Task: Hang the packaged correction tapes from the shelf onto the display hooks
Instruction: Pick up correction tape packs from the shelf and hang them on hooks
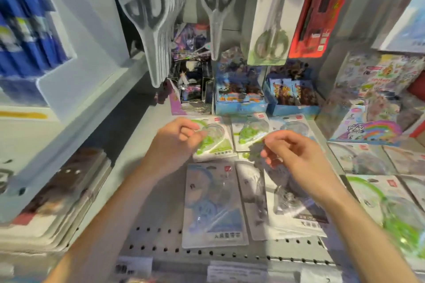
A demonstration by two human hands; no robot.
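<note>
1. Correction tape packs lie flat on the grey shelf (147, 220), spread from centre toward 3 o'clock; none is on a hook.
2. A green pack (212, 139) lies just above centre. The left hand (177, 142) is on its left edge, fingers curled and pinching it.
3. A second green pack (249, 132) lies just beside it at 3 o'clock, with a blue-grey pack (291, 125) further right.
4. The right hand (294, 156) hovers right of centre, fingers curled narrow round a blurred dark-and-green piece; what it holds cannot be told.
5. A blue pack (213, 204) lies at 6 o'clock, with a grey pack (253, 200) touching its right side.
6. More packs (379, 193) lie at 4 o'clock.
7. Packaged scissors (149, 18) hang at 12 o'clock.
8. Card boxes (239, 89) stand behind the packs, at the back of the shelf.
9. Sticker packs (372, 99) sit at 2 o'clock.
</note>
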